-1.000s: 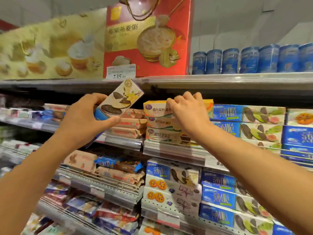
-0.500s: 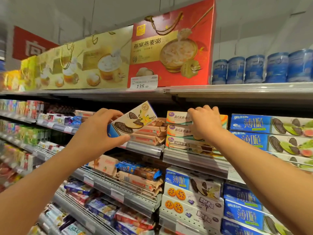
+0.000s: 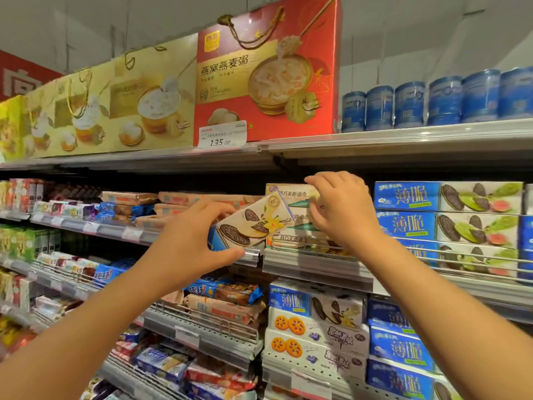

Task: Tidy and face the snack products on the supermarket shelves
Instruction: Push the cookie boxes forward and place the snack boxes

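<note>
Head view catches a sandwich-biscuit box (image 3: 253, 223), cream with a blue end, tilted in the air in front of the second shelf (image 3: 317, 265). Her left hand (image 3: 187, 241) grips its lower left end, thumb beneath and fingers over the top. Just right of the box, the right hand (image 3: 343, 209) curls its fingers onto the top of a stack of pale biscuit boxes (image 3: 297, 217) on that shelf. Blue thin-biscuit boxes (image 3: 447, 215) sit further right.

top shelf (image 3: 403, 140) holds gift boxes (image 3: 265, 70) and blue tins (image 3: 409, 108).
</note>
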### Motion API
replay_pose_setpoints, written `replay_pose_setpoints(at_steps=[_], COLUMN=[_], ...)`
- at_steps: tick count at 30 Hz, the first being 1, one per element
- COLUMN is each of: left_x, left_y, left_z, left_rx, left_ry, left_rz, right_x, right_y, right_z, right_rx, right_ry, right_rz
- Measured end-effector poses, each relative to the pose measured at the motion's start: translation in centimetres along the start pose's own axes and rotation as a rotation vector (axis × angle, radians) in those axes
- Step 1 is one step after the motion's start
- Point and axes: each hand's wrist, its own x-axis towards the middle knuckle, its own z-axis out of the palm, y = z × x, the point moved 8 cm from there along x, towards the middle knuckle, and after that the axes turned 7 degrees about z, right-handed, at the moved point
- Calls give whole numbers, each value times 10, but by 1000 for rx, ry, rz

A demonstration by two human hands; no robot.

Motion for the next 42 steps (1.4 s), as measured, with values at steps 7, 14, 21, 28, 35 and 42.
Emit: replay_pose_setpoints(at_steps=[7, 14, 21, 28, 35, 42], left_x=[14, 21, -29, -56, -56, -45], left_y=[65, 147, 149, 224, 288, 348], left_z=[67, 113, 154, 246, 275, 306], left_rx=[-186, -106, -562, -1171, -1231, -1266], left_ry=[-30, -19, 342, 423, 384, 385], left_rz=[85, 230, -301, -592, -549, -494], right_x=[-101, -190, -277, -341, -382, -405], right_y=[30, 117, 197, 240, 279, 326], right_z=[-23, -60, -104, -120, -140, -173], right_rx=[1098, 1171, 1088, 1013, 959, 448], right_ry=[-140, 164, 379, 447, 517, 359], right_rz=[444, 692, 869, 1004, 1078, 1136])
